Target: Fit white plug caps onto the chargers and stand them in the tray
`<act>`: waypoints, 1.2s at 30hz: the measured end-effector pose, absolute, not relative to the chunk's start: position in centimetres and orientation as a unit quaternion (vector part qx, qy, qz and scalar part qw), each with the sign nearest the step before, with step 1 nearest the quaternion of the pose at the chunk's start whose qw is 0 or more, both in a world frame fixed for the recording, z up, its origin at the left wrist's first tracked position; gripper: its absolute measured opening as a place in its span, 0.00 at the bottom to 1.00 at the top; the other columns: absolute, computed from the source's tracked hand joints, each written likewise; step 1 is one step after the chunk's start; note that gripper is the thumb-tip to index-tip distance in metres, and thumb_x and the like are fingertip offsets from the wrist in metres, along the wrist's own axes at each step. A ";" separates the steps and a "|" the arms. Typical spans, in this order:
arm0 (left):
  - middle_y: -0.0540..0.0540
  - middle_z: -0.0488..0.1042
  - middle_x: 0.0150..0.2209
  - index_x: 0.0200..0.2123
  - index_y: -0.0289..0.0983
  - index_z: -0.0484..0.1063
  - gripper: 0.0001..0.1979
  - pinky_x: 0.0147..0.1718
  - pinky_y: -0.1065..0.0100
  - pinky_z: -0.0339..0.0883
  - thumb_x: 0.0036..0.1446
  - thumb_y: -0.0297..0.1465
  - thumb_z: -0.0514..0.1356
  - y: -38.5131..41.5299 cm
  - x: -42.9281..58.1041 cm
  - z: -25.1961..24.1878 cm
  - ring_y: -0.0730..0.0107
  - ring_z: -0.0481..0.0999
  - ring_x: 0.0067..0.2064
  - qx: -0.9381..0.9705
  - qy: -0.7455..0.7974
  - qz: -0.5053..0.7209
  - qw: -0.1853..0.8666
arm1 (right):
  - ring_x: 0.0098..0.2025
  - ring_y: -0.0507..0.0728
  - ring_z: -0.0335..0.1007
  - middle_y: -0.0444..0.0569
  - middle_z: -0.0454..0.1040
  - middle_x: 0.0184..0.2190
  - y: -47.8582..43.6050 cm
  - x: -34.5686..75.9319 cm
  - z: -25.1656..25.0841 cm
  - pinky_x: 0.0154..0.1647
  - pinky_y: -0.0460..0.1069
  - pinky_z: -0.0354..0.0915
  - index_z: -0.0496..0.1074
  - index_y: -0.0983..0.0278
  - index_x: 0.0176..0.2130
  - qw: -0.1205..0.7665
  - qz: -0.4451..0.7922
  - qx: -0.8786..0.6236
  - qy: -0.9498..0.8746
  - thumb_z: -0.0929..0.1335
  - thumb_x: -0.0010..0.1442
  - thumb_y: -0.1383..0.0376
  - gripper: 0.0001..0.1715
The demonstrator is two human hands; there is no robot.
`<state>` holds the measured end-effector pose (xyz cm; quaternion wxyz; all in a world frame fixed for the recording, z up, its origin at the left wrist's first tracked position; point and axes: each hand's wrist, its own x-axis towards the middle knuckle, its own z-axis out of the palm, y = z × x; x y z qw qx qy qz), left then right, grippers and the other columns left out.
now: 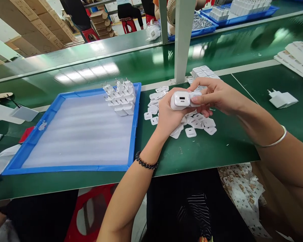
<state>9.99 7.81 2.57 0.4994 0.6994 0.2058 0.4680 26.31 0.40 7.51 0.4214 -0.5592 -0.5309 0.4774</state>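
My left hand [168,111] is wrapped around a white charger [181,99], whose face with a port slot is turned toward me. Right beside it, my right hand [214,95] pinches a small white rounded piece [195,95] between thumb and finger; fingers partly cover it, so its full shape cannot be made out. Beneath both hands lie many loose white charger face plates [191,132], some with slots and some with print. Behind my right hand sits a block of white chargers [204,71] packed side by side.
To the left, a blue tray [135,134] with a white liner holds several chargers [121,97], pins up. A lone charger [282,98] lies at right near sticker sheets [296,58]. A pale post [181,43] rises behind my hands. Blue trays [242,15] stand across the line, with seated people beyond.
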 end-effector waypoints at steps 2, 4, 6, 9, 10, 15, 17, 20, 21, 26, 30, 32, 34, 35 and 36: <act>0.52 0.79 0.35 0.34 0.39 0.77 0.17 0.38 0.64 0.72 0.40 0.25 0.76 7.9 9.9 2.7 0.68 0.77 0.37 0.689 0.197 0.483 0.503 | 0.17 0.55 0.70 0.38 0.73 0.17 0.6 26.6 7.3 0.18 0.48 0.61 0.71 0.59 0.43 0.428 0.503 -0.534 -0.527 0.76 0.56 0.57 0.18; 0.51 0.80 0.37 0.35 0.39 0.77 0.18 0.40 0.62 0.74 0.40 0.25 0.77 8.1 9.9 2.9 0.65 0.79 0.39 0.665 0.201 0.490 0.528 | 0.18 0.54 0.71 0.38 0.73 0.19 0.8 26.6 7.0 0.20 0.49 0.64 0.71 0.60 0.45 0.462 0.521 -0.501 -0.514 0.75 0.58 0.55 0.19; 0.49 0.80 0.39 0.38 0.39 0.76 0.20 0.44 0.58 0.76 0.41 0.25 0.77 8.4 10.0 3.0 0.62 0.80 0.42 0.631 0.204 0.492 0.564 | 0.20 0.52 0.71 0.39 0.74 0.22 0.9 26.3 6.7 0.23 0.48 0.66 0.71 0.60 0.48 0.500 0.535 -0.466 -0.497 0.73 0.61 0.53 0.20; 0.48 0.80 0.40 0.42 0.40 0.75 0.21 0.47 0.54 0.77 0.45 0.28 0.76 8.5 10.4 2.7 0.60 0.82 0.44 0.581 0.217 0.503 0.602 | 0.23 0.52 0.72 0.38 0.76 0.26 0.7 26.1 6.9 0.27 0.48 0.67 0.64 0.58 0.60 0.471 0.545 -0.461 -0.518 0.72 0.63 0.58 0.29; 0.48 0.80 0.40 0.42 0.40 0.74 0.21 0.47 0.54 0.77 0.45 0.28 0.77 8.4 10.6 2.4 0.59 0.82 0.45 0.571 0.225 0.507 0.605 | 0.24 0.53 0.72 0.37 0.76 0.25 0.6 26.2 7.0 0.27 0.48 0.67 0.59 0.57 0.64 0.435 0.544 -0.476 -0.537 0.73 0.61 0.60 0.36; 0.48 0.80 0.42 0.41 0.39 0.73 0.22 0.48 0.58 0.77 0.43 0.28 0.77 8.2 11.2 1.2 0.61 0.81 0.47 0.532 0.269 0.548 0.587 | 0.20 0.55 0.71 0.37 0.75 0.23 0.1 27.1 7.6 0.21 0.48 0.64 0.56 0.56 0.63 0.260 0.466 -0.610 -0.587 0.77 0.53 0.61 0.46; 0.48 0.80 0.43 0.42 0.39 0.72 0.22 0.48 0.59 0.77 0.44 0.27 0.76 8.4 11.3 1.0 0.63 0.80 0.47 0.509 0.291 0.573 0.572 | 0.20 0.55 0.70 0.39 0.75 0.23 -0.1 26.9 7.5 0.21 0.49 0.62 0.63 0.59 0.54 0.168 0.441 -0.645 -0.601 0.76 0.54 0.58 0.32; 0.49 0.80 0.42 0.43 0.40 0.71 0.23 0.47 0.61 0.78 0.44 0.25 0.75 9.0 11.2 0.9 0.65 0.81 0.45 0.475 0.323 0.599 0.557 | 0.21 0.56 0.72 0.42 0.76 0.25 -0.3 25.4 7.0 0.23 0.49 0.61 0.70 0.61 0.45 0.005 0.418 -0.633 -0.651 0.75 0.54 0.59 0.20; 0.49 0.80 0.42 0.43 0.40 0.70 0.24 0.47 0.61 0.79 0.44 0.25 0.75 9.1 11.2 1.0 0.65 0.81 0.44 0.466 0.330 0.604 0.556 | 0.23 0.56 0.73 0.43 0.77 0.26 -0.5 24.8 6.7 0.24 0.49 0.60 0.70 0.61 0.44 -0.031 0.391 -0.628 -0.673 0.75 0.54 0.60 0.19; 0.49 0.80 0.41 0.43 0.40 0.70 0.25 0.46 0.61 0.79 0.44 0.25 0.76 9.5 11.2 0.9 0.65 0.81 0.44 0.456 0.336 0.606 0.558 | 0.33 0.62 0.75 0.51 0.78 0.29 -1.3 22.6 5.7 0.28 0.50 0.57 0.73 0.65 0.43 -0.093 0.243 -0.635 -0.727 0.74 0.53 0.65 0.16; 0.50 0.79 0.43 0.42 0.41 0.71 0.23 0.47 0.62 0.78 0.44 0.24 0.76 9.2 11.1 1.1 0.65 0.80 0.46 0.504 0.313 0.626 0.507 | 0.32 0.61 0.73 0.52 0.77 0.31 -1.6 22.2 5.7 0.28 0.50 0.55 0.71 0.63 0.37 -0.090 0.237 -0.642 -0.724 0.72 0.53 0.68 0.09; 0.49 0.79 0.44 0.41 0.41 0.72 0.22 0.48 0.62 0.77 0.45 0.24 0.75 9.0 11.0 1.3 0.64 0.79 0.48 0.551 0.297 0.625 0.467 | 0.31 0.59 0.70 0.49 0.75 0.29 -1.4 22.3 5.9 0.27 0.49 0.53 0.67 0.61 0.33 -0.076 0.245 -0.645 -0.719 0.72 0.52 0.68 0.10; 0.49 0.79 0.44 0.41 0.41 0.73 0.20 0.48 0.61 0.76 0.46 0.25 0.75 8.8 11.0 1.3 0.63 0.79 0.49 0.586 0.280 0.612 0.452 | 0.27 0.55 0.64 0.44 0.71 0.25 -1.1 22.5 6.4 0.26 0.49 0.52 0.62 0.60 0.28 -0.057 0.294 -0.632 -0.714 0.72 0.52 0.67 0.13; 0.49 0.79 0.44 0.41 0.41 0.73 0.20 0.48 0.61 0.76 0.46 0.25 0.75 8.7 11.1 1.2 0.63 0.79 0.49 0.595 0.271 0.603 0.457 | 0.26 0.54 0.61 0.42 0.67 0.23 -1.0 22.8 6.6 0.25 0.49 0.52 0.61 0.60 0.26 -0.040 0.332 -0.619 -0.710 0.72 0.54 0.66 0.15; 0.49 0.79 0.43 0.41 0.41 0.73 0.20 0.48 0.61 0.76 0.46 0.25 0.75 8.6 11.1 1.2 0.63 0.79 0.48 0.600 0.264 0.594 0.465 | 0.24 0.52 0.59 0.40 0.63 0.21 -0.9 23.2 6.9 0.25 0.48 0.52 0.59 0.61 0.25 -0.015 0.374 -0.601 -0.706 0.71 0.57 0.65 0.17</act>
